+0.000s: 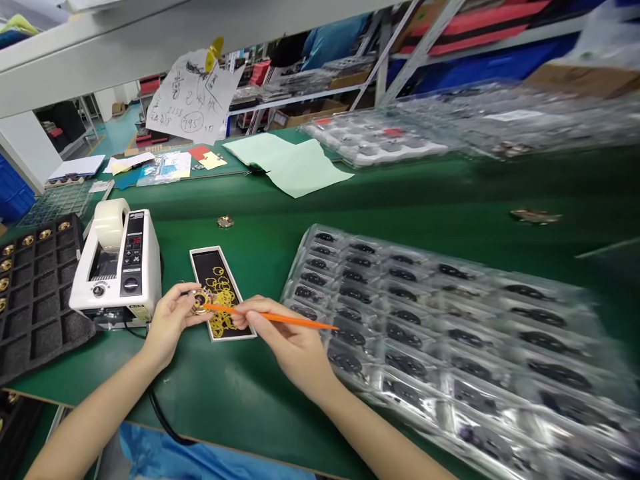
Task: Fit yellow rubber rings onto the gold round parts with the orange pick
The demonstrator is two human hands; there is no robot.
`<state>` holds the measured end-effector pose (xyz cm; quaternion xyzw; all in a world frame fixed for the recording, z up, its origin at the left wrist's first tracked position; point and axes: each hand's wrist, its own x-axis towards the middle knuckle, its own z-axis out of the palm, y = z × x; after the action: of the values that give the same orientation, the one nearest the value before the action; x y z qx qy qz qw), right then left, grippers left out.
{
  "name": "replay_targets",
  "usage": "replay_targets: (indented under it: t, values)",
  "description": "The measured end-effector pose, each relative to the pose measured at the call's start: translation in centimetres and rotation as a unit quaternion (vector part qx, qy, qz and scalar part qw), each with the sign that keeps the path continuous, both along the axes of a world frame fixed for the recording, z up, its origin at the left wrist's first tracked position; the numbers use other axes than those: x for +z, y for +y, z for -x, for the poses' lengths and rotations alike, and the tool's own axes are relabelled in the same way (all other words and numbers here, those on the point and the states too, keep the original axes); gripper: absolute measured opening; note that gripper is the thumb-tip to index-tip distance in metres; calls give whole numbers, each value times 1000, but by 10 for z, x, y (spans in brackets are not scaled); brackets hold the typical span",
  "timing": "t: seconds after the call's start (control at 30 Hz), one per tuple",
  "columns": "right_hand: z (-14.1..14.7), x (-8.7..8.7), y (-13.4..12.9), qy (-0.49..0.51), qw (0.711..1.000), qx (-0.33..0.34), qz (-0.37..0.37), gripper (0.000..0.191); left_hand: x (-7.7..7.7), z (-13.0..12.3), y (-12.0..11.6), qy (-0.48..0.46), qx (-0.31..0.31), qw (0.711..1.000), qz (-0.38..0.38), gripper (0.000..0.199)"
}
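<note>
My left hand [173, 320] pinches a small round gold part [201, 301], which looks like a watch case, between thumb and fingers. In my right hand [285, 337] is a slim orange pointed tool [280, 319]. Its left tip meets the face of the gold part, and its other end sticks out past my hand to the right. Just under and behind both hands lies a narrow white-rimmed box [235, 280] with a dark bottom. Many thin yellow rings [223, 300] lie loose in it.
A white tape dispenser [120, 267] stands left of my left hand. Beyond it is a black foam tray [47, 287] with gold parts. A clear compartment tray [425, 320] of dark pieces fills the right. Small metal parts [225, 221] and green paper [295, 167] lie behind.
</note>
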<state>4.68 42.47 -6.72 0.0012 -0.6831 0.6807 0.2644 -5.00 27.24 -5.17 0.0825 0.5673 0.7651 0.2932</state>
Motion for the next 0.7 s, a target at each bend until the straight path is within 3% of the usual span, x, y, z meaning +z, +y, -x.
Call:
replay_targets:
  t: [0.13, 0.4, 0.53, 0.7]
  values:
    - [-4, -9, -12, 1, 1000, -14, -23, 15, 1, -7, -5, 8, 0, 1000, -2, 35]
    - [-4, -10, -18, 22, 998, -47, -33, 13, -3, -9, -9, 10, -8, 999, -38, 30]
    - [-3, -9, -13, 102, 979, -19, -175, 19, -1, -9, -8, -14, -17, 999, -33, 39]
    - [-3, -7, -3, 225, 883, 10, -412, 20, 2, -10, -9, -30, -14, 999, -18, 43]
